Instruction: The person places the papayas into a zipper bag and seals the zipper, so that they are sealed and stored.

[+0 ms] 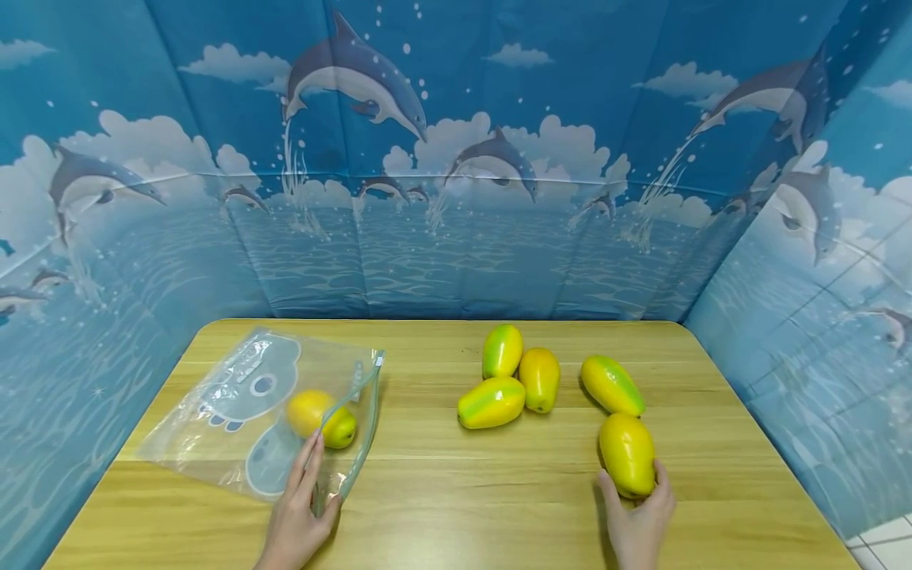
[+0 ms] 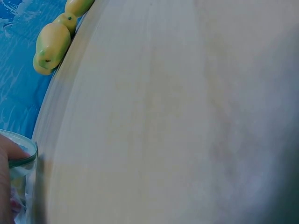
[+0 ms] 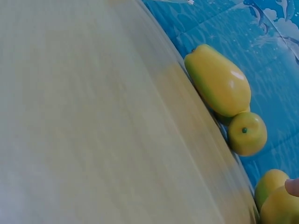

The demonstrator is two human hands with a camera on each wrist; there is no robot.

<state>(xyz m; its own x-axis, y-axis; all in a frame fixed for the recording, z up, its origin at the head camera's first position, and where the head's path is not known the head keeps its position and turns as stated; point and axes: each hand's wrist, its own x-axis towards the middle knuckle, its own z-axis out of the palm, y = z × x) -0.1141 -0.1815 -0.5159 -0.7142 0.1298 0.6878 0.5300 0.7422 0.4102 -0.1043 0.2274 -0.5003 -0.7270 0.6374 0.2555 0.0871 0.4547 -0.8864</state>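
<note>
A clear zip bag [image 1: 235,412] printed with a cartoon animal lies on the left of the wooden table [image 1: 456,507]. Inside it, near the open mouth, sits one yellow-green fruit [image 1: 321,417]. My left hand [image 1: 313,483] pinches the bag's green-edged mouth; the left wrist view shows a fingertip [image 2: 9,154] against that rim [image 2: 25,158]. My right hand [image 1: 634,499] grips the near end of a yellow mango [image 1: 627,451], thumb on one side and fingers on the other. In the right wrist view, a fingertip [image 3: 293,186] touches this mango [image 3: 280,210].
Several more yellow-green mangoes lie at centre right: three clustered [image 1: 502,350] [image 1: 539,378] [image 1: 492,401] and one apart [image 1: 611,385]. Blue dolphin-print walls [image 1: 456,198] enclose the table at the back and both sides.
</note>
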